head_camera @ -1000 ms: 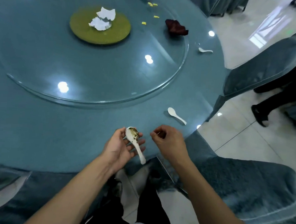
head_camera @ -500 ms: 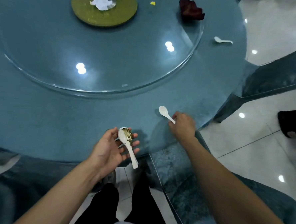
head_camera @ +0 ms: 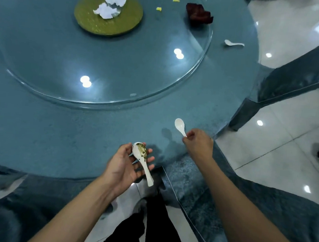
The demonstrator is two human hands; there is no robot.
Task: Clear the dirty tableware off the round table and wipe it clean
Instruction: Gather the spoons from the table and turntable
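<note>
Gleaming tiled floor (head_camera: 277,128) flanks teal table (head_camera: 79,131); both grips hold spoons.

Restaurant dining room; round table (head_camera: 42,132) with glass turntable (head_camera: 121,66); covered chairs (head_camera: 297,77)

We see a pale, glossy tiled floor (head_camera: 275,165) to the right, dotted with bright light reflections. A chair in a grey-blue cover (head_camera: 295,76) stands beside it, and another covered chair (head_camera: 261,205) sits nearer to us, lower right.
</note>
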